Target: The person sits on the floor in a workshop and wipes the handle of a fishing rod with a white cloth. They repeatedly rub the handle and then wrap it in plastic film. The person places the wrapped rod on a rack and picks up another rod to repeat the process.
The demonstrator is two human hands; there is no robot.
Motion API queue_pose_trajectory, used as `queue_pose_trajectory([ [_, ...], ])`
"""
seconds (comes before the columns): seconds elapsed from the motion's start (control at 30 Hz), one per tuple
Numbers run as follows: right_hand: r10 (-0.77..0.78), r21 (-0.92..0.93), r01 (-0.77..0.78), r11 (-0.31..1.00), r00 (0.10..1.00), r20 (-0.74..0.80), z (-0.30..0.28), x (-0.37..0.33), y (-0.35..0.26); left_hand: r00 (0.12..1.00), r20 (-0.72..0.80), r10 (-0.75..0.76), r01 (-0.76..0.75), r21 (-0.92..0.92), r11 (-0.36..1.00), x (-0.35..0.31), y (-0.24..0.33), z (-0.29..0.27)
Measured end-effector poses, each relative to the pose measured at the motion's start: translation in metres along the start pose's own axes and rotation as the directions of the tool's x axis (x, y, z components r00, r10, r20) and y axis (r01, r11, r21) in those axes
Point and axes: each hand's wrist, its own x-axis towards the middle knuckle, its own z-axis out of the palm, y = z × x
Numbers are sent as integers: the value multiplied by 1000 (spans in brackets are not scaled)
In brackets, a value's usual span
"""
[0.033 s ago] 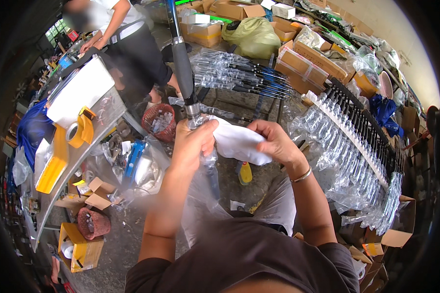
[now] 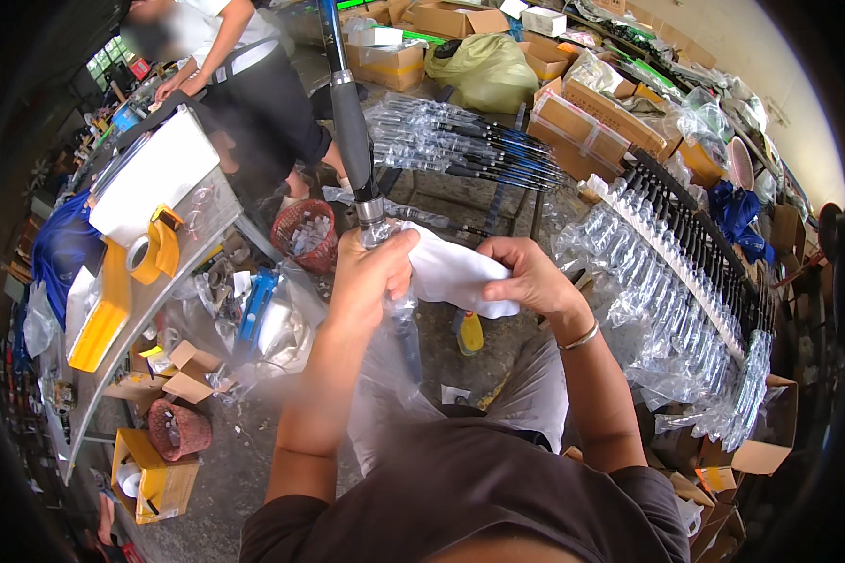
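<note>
A red mesh basket (image 2: 302,236) on the floor holds small clear packets, and a second reddish basket (image 2: 180,428) sits lower left beside open cardboard boxes (image 2: 180,368); what fills it cannot be made out. A yellow box (image 2: 150,477) at the bottom left holds a roll of tape. Sealed cartons (image 2: 573,117) and a green sack (image 2: 488,70) stand at the far side. In the middle, the left hand (image 2: 371,272) is closed around a dark fishing rod (image 2: 349,113) just below its metal collar, the rod rising upright toward the top edge. The right hand (image 2: 533,277) pinches a white cloth (image 2: 453,272) that lies against the rod and the left hand's fingers. A clear plastic sleeve (image 2: 399,347) hangs below the left hand. To the right, a row of bagged rods (image 2: 681,281) lies close to the right forearm; another bundle of bagged rods (image 2: 469,145) lies behind. On the left, a table (image 2: 174,272) carries a yellow tape dispenser (image 2: 155,246), and another person (image 2: 244,84) bends over its far end.
</note>
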Motion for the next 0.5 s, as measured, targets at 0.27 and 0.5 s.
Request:
queue_pose_trajectory([
  [0.27,-228,265,260,929,963,-147,7,0,13,999,-38,-11,12,36,999,11,-15,-6],
  [0.5,-6,461,258,849,877,-481,8,-1,-2,998,-63,21,-11,162,987,3,-36,-3],
])
